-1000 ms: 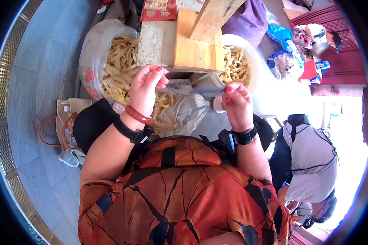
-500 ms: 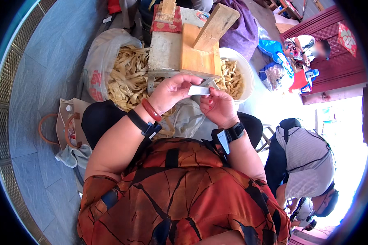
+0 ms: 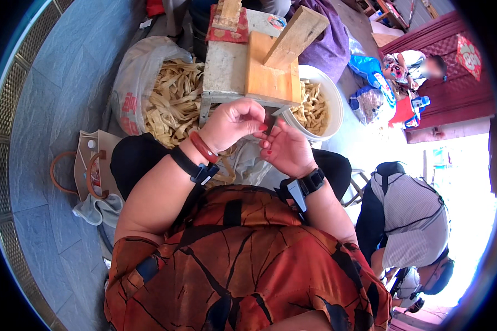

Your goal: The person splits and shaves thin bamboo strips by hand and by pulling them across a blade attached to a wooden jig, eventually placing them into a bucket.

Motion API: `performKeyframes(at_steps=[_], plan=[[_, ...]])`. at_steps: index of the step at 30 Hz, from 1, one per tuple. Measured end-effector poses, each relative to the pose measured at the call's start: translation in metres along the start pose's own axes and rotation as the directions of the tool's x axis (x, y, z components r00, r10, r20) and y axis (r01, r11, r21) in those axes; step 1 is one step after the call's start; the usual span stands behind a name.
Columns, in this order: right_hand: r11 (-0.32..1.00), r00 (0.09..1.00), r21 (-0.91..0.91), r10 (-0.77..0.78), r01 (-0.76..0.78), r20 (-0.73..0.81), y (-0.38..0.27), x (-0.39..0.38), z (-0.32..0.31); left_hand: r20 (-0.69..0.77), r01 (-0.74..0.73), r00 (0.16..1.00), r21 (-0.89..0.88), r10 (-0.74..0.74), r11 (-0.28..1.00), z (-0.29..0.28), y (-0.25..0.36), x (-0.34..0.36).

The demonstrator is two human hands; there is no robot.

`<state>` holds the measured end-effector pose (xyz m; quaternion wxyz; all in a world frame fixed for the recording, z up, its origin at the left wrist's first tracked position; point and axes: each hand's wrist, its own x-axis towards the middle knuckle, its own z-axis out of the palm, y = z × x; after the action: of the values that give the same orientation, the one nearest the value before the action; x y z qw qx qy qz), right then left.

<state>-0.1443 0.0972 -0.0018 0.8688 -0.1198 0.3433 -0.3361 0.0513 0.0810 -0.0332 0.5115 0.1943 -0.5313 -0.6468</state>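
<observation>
A small flat metal piece (image 3: 270, 121), now dark, shows between the fingertips of both hands, just in front of the wooden table. My left hand (image 3: 234, 127) is closed in a pinch at its left end. On the other side my right hand (image 3: 291, 150) is closed too, palm partly turned up, thumb and fingertips at the piece. The fingers hide most of it. Beyond my hands, an orange-brown wooden board (image 3: 269, 83) with an upright wooden block (image 3: 296, 36) sits on the worn table (image 3: 224, 71).
Left of the table stands a plastic sack (image 3: 128, 99) of pale dried strips (image 3: 174, 99). A white bucket (image 3: 337, 110) of twisted yellowish pieces (image 3: 310, 113) is at its right. A beige handbag (image 3: 107, 146) rests at the left. One person bends over at the right; another sits farther back.
The metal piece has turned from bright and broadly visible to dark and mostly covered. My right hand has shifted slightly left and opened its palm upward; my left fingertips have curled in.
</observation>
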Motion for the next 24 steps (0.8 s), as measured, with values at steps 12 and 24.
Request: performKeyframes(at_steps=[12,24], plan=[[0.174,0.729,-0.894,-0.651,0.414,0.211,-0.010,-0.003,0.014,-0.156,0.245,0.958,0.018,-0.239,0.969,0.006,-0.010,0.009],[-0.121,0.535,-0.913,-0.777,0.390,0.332,-0.019,0.012,0.014,-0.301,0.149,0.949,0.168,-0.094,0.974,0.010,-0.011,0.015]])
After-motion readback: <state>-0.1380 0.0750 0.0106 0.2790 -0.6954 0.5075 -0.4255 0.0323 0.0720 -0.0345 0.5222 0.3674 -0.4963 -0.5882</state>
